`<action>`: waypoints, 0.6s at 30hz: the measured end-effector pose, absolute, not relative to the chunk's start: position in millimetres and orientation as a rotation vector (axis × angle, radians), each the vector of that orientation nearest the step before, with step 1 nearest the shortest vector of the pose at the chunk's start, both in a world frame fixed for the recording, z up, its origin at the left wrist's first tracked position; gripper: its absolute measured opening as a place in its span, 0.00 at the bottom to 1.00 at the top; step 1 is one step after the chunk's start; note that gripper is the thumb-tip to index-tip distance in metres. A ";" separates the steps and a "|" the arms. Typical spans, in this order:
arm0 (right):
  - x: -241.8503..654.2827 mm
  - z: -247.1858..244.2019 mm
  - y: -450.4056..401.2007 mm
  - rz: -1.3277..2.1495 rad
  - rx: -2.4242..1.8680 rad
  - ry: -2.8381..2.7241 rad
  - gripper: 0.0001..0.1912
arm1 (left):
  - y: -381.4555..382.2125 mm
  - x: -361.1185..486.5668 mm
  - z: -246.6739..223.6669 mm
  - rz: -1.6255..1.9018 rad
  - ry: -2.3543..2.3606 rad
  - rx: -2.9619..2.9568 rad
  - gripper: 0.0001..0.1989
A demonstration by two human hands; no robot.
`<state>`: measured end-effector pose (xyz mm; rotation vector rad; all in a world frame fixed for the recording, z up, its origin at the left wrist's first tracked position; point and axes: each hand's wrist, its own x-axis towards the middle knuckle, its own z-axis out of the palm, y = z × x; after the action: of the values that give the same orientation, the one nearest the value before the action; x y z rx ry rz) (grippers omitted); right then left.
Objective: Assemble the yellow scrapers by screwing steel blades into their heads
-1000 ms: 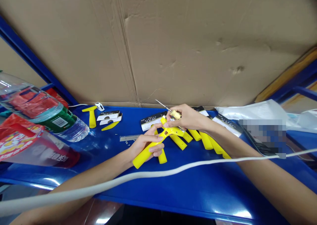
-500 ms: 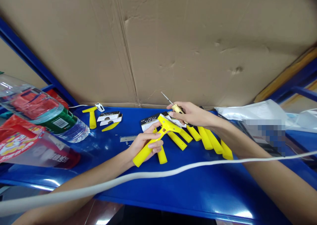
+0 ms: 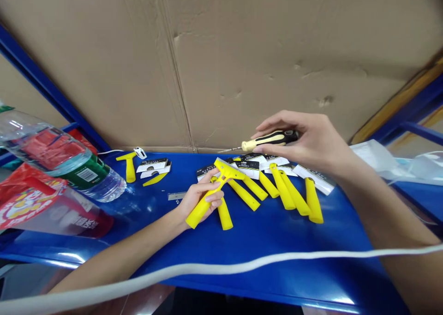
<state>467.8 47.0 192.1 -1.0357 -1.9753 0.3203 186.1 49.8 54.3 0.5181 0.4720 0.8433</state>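
My left hand (image 3: 195, 199) is closed around the handle of a yellow scraper (image 3: 200, 211), its wide head with a metal edge pointing up and right. Raised to the right, my right hand (image 3: 304, 139) grips a screwdriver (image 3: 265, 140) with a cream and black handle. The screwdriver's thin shaft points left, above the scraper head and apart from it. Behind and right of the scraper, several more yellow scrapers (image 3: 289, 192) lie in a row, their heads partly covered by black and white packaging cards (image 3: 247, 166).
At left stand a big water bottle (image 3: 83, 172) and a red-topped plastic bag or tub (image 3: 69, 213). Another yellow scraper (image 3: 130, 167), white cards (image 3: 152, 167) and a flat blade (image 3: 176, 196) lie on the blue table (image 3: 263, 241). A white cable (image 3: 214, 269) crosses in front.
My right hand has moved right and up with the screwdriver, away from the scraper head; the screwdriver has turned to lie nearly level. My left hand holds the scraper in nearly the same place.
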 end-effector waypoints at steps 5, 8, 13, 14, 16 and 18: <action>465.3 195.8 39.7 0.253 -1.009 -1.981 0.20 | 49.5 186.7 54.0 0.845 0.484 0.523 0.36; 462.9 193.6 40.3 0.279 -0.995 -1.977 0.20 | 48.7 187.4 54.6 0.834 0.494 0.536 0.37; 458.5 190.7 41.9 0.310 -0.965 -1.993 0.19 | 47.2 187.8 55.3 0.819 0.492 0.551 0.37; 457.6 190.2 42.0 0.308 -0.953 -1.998 0.19 | 46.8 187.9 55.7 0.815 0.491 0.552 0.37; 456.0 188.9 42.4 0.297 -0.921 -2.002 0.18 | 46.2 188.3 56.9 0.809 0.496 0.555 0.39; 454.6 187.0 43.3 0.294 -0.882 -2.002 0.17 | 45.9 188.7 58.1 0.805 0.504 0.556 0.40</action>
<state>454.6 43.3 187.0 -0.8816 -2.0023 0.2942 188.7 45.9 58.1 0.5559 0.5041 0.8045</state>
